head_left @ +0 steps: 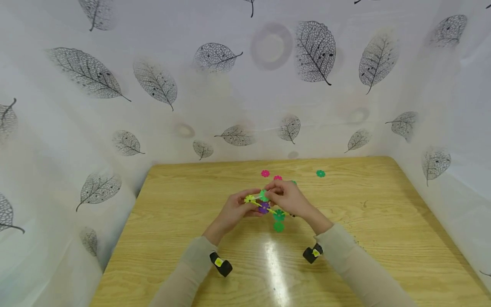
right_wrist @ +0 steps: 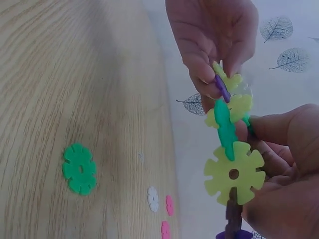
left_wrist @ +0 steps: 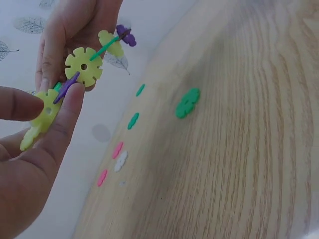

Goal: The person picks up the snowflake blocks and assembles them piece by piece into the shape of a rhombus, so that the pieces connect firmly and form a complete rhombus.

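Note:
A chain of notched flower-shaped plastic discs hangs between my two hands, slotted edge to edge. My left hand (head_left: pixel 235 211) pinches its yellow disc (left_wrist: pixel 48 109) and a purple disc (left_wrist: pixel 66 88) sits beside the fingertips. Opposite, my right hand (head_left: pixel 289 199) pinches a green disc (head_left: pixel 264 195) at the chain; fingers partly hide it. Further along are a large yellow disc (right_wrist: pixel 234 173), a dark brown disc (right_wrist: pixel 233 214) and a purple one (right_wrist: pixel 238 234). Below the chain a loose green disc (right_wrist: pixel 79 169) lies flat on the table.
Toward the back of the wooden table (head_left: pixel 184 179) lie loose discs: pink discs (head_left: pixel 265 173), a white disc (left_wrist: pixel 121 162) and green discs (head_left: pixel 320 173). A leaf-print curtain (head_left: pixel 230 98) hangs behind and at both sides. Black camera bands (head_left: pixel 221 264) are on the wrists.

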A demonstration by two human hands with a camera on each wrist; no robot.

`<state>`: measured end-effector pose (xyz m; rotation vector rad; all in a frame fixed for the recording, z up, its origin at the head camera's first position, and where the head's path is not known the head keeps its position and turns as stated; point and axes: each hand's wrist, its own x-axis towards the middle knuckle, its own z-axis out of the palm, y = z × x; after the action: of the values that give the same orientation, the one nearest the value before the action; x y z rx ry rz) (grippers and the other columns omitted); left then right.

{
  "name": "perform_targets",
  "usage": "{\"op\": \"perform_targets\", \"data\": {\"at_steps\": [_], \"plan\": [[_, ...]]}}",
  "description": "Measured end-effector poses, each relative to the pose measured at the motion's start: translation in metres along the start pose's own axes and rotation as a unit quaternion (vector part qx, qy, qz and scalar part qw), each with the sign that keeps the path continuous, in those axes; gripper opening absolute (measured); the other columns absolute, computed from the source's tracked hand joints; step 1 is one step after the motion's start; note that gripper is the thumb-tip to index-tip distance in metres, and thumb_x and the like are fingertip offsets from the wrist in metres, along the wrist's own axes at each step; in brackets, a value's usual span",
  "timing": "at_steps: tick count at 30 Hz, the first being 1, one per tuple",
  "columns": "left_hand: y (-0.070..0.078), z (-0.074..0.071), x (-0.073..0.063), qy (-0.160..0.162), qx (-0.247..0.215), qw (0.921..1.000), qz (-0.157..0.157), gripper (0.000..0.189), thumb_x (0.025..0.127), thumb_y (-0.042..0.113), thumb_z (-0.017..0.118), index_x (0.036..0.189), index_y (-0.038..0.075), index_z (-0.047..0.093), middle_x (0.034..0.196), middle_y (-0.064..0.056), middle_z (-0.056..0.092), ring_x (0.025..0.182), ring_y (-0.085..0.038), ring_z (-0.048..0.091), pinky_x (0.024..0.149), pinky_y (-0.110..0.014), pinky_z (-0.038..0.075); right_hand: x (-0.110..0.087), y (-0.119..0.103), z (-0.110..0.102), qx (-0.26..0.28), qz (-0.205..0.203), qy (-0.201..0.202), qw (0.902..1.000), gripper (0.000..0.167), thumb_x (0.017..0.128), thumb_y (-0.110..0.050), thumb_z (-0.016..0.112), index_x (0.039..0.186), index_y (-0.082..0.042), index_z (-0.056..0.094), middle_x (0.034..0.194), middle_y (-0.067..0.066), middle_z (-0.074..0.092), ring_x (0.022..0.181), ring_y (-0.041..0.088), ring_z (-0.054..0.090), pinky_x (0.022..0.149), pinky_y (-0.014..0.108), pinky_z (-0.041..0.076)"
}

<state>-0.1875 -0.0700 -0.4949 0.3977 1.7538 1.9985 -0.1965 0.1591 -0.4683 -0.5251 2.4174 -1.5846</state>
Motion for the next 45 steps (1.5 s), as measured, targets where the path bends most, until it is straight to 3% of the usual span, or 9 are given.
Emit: {"op": "perform_targets", "data": {"at_steps": [7,13,20,26,29,33,37,40,45], "plan": [[0.001,0.005,0.001,0.003,-0.006,0.9999,0.011,0.052,0.099,-0.005,0.060,0.151,-0.005,0.050,0.133,-0.041,0.060,0.089,-0.014,0.077,0.088,-0.035,0.067,0.001,-0.002,0.001,0.000,0.004,0.001,1.0000,0.023,0.106,-0.012,0.063,0.122,0.004,0.067,0.095,0.014,0.078,0.076,0.026,0.072,0.072,0.043,0.065],[0.000,0.008,0.001,0.006,0.017,0.9994,0.029,0.048,0.099,-0.003,0.060,0.146,-0.007,0.051,0.129,-0.040,0.060,0.087,-0.013,0.076,0.091,-0.048,0.066,0.000,-0.003,0.001,0.009,0.014,-0.001,0.9999,0.018,0.106,-0.013,0.064,0.120,-0.001,0.064,0.094,0.012,0.079,0.077,0.023,0.072,0.073,0.045,0.065],[-0.003,0.013,0.003,0.052,0.036,0.9979,0.012,0.035,0.105,0.006,0.061,0.138,-0.006,0.059,0.114,-0.027,0.070,0.081,-0.015,0.077,0.083,-0.049,0.067,0.000,-0.004,0.002,0.011,-0.003,-0.014,0.9998,0.020,0.106,-0.015,0.066,0.118,0.000,0.067,0.090,0.017,0.077,0.082,0.045,0.073,0.073,0.051,0.064],[-0.006,0.016,0.004,0.079,0.025,0.9965,0.002,0.033,0.104,0.006,0.063,0.135,-0.004,0.059,0.123,-0.024,0.063,0.075,-0.015,0.077,0.076,-0.041,0.069,0.000,-0.005,0.001,-0.027,-0.009,0.002,0.9996,0.018,0.105,-0.013,0.066,0.117,-0.003,0.074,0.095,0.020,0.077,0.074,0.022,0.073,0.071,0.037,0.065],[-0.006,0.016,0.005,0.088,0.015,0.9960,0.004,0.033,0.103,0.005,0.064,0.135,-0.003,0.059,0.116,-0.022,0.066,0.072,-0.016,0.077,0.075,-0.042,0.069,-0.001,-0.007,0.000,-0.034,-0.008,0.009,0.9993,0.019,0.105,-0.014,0.067,0.118,-0.004,0.075,0.096,0.019,0.078,0.075,0.021,0.073,0.070,0.034,0.064],[-0.005,0.013,0.004,0.110,0.019,0.9937,0.003,0.033,0.103,0.004,0.064,0.136,-0.001,0.060,0.104,-0.014,0.070,0.069,-0.015,0.076,0.073,-0.042,0.069,-0.003,-0.008,-0.005,-0.033,0.002,0.019,0.9992,0.023,0.105,-0.019,0.067,0.119,-0.002,0.074,0.098,0.016,0.079,0.081,0.029,0.075,0.073,0.041,0.066],[-0.004,0.006,0.003,0.132,0.044,0.9902,0.001,0.033,0.103,0.003,0.063,0.136,-0.002,0.062,0.102,-0.012,0.069,0.069,-0.014,0.075,0.071,-0.043,0.069,-0.007,-0.006,-0.014,-0.043,0.009,0.036,0.9984,0.024,0.105,-0.021,0.067,0.118,-0.003,0.075,0.098,0.012,0.079,0.081,0.023,0.074,0.079,0.050,0.065],[-0.002,0.000,0.002,0.144,0.058,0.9879,-0.002,0.033,0.102,0.003,0.063,0.135,-0.002,0.062,0.107,-0.014,0.068,0.071,-0.014,0.074,0.071,-0.042,0.069,-0.010,-0.003,-0.022,-0.051,0.011,0.047,0.9975,0.023,0.105,-0.021,0.067,0.118,-0.003,0.075,0.096,0.009,0.079,0.081,0.019,0.073,0.078,0.044,0.066],[0.001,-0.005,0.003,0.165,0.057,0.9846,-0.005,0.033,0.103,0.004,0.063,0.136,-0.001,0.063,0.104,-0.016,0.070,0.071,-0.014,0.074,0.069,-0.038,0.069,-0.014,0.000,-0.028,-0.041,0.010,0.055,0.9976,0.021,0.105,-0.019,0.068,0.116,-0.003,0.076,0.099,0.019,0.078,0.088,0.036,0.074,0.075,0.038,0.066]]}}
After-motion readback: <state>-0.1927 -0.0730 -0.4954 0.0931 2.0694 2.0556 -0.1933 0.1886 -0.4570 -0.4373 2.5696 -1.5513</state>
